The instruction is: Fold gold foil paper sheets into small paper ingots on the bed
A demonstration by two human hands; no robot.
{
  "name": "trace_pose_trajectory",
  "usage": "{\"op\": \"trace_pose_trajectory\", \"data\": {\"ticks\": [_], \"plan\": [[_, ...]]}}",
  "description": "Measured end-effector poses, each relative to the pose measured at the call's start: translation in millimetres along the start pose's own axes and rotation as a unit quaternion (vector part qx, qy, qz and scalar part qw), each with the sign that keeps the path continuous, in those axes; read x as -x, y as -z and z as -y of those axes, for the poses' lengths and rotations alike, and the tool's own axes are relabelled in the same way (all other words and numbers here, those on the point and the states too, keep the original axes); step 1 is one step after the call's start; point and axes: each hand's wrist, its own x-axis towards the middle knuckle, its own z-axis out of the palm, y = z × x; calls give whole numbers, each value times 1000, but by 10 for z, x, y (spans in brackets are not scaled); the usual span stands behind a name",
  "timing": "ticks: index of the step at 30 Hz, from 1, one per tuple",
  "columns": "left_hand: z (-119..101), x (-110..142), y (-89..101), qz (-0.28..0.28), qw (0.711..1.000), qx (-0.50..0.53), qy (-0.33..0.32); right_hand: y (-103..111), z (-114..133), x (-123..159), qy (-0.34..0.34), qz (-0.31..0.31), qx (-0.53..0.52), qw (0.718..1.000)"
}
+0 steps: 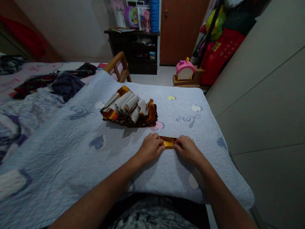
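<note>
A strip of shiny gold foil paper (pixel 169 143) lies across the quilt near its front edge, its long edges raised in folds. My left hand (pixel 152 145) grips its left end, with the fingers curled over it. At the right end, my right hand (pixel 187 147) pinches the same paper between thumb and fingers. Both ends of the strip are hidden under my hands. Beyond and to the left rests a loose pile of folded gold and white papers (pixel 130 108), many of them curled or rolled.
The pale blue quilt (pixel 190 165) with hearts and lettering covers the surface. Crumpled clothes (pixel 68 84) lie at the left. A pink toy (pixel 185 70) stands past the far edge, by a wooden door (pixel 182 35). A pale cabinet (pixel 269 105) flanks the right side.
</note>
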Motion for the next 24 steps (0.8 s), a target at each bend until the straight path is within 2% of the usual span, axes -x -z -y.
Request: {"op": "trace_pose_trajectory", "data": {"ticks": [9,16,24], "plan": [[-38,14,-31,-17,997,-64,32,-53,81,15,-45,-30,40,998],[-108,4,15,-5,995,-74,71,-56,98,18,-59,-20,58,996],[-126,-3,-15,-21,993,-83,87,-102,90,41,-50,-48,63,996]]}}
